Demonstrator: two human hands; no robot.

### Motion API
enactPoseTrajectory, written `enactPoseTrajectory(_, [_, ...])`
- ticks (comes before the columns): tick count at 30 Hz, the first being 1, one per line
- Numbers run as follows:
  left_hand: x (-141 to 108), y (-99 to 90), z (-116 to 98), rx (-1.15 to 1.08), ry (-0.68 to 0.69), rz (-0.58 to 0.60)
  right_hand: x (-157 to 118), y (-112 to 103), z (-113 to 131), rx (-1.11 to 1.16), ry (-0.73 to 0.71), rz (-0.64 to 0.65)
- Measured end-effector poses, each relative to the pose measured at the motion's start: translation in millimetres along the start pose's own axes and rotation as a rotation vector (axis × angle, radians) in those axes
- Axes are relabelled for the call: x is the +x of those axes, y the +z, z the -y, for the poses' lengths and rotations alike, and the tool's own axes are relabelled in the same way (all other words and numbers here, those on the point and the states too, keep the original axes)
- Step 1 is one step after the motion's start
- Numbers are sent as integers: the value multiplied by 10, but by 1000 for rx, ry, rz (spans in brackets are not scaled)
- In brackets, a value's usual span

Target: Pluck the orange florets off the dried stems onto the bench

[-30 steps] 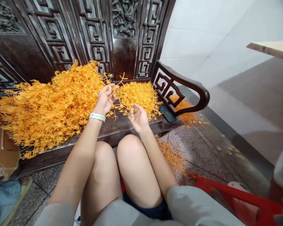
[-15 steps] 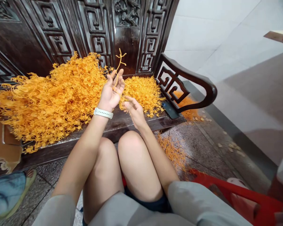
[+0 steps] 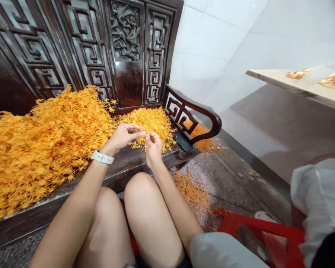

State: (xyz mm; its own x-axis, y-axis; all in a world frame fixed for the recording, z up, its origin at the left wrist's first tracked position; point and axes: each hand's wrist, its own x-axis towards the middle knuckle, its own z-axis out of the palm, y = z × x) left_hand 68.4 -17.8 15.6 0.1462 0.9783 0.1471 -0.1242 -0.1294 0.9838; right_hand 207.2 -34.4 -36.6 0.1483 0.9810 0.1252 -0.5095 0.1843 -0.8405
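My left hand [image 3: 123, 137], with a pale watch band [image 3: 102, 157] at the wrist, is closed in a pinch, thumb and fingers pointing right. The thin yellow branched stem it held a moment ago is mostly hidden now. Its tips meet those of my right hand [image 3: 154, 149], whose thumb and forefinger are pinched together; what lies between them is too small to make out. Both hands are above the bench seat, in front of a smaller pile of yellow plastic pieces [image 3: 156, 121]. To the left spreads a large heap of yellow branched stems [image 3: 58, 141].
The dark wooden bench [image 3: 123, 163] has a carved back and a curved armrest [image 3: 209, 111]. A phone [image 3: 182, 142] lies near the armrest. Orange stems [image 3: 192, 190] litter the floor. At right are a red stool [image 3: 248, 223], a person's light clothing [image 3: 321, 190] and a tabletop [image 3: 296, 87].
My view has turned to the right. My hands have come together, fingertips meeting; the stem that stood up from my left hand is now mostly out of sight.
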Motion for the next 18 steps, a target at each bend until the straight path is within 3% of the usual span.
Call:
enactPoseTrajectory(5, [84, -6, 41, -156, 19, -265, -105, 30, 159, 116, 64, 55])
enactPoseTrajectory(7, [108, -19, 63, -241, -20, -363, -162, 62, 230, 49, 10, 178])
enactPoseTrajectory(10, [132, -7, 91, -272, -6, -401, -219, 92, 363, -130, -80, 406])
enactPoseTrajectory(13, [162, -88, 93, -276, 9, -511, -293, 89, 547, -71, -13, 644])
enactPoseTrajectory(15, [174, -247, 81, -294, -12, -672, -406, 79, 675, 30, 92, 1037])
enactPoseTrajectory(18, [147, -515, 52, -340, -32, -763, -652, 68, 809, 87, 326, 1835])
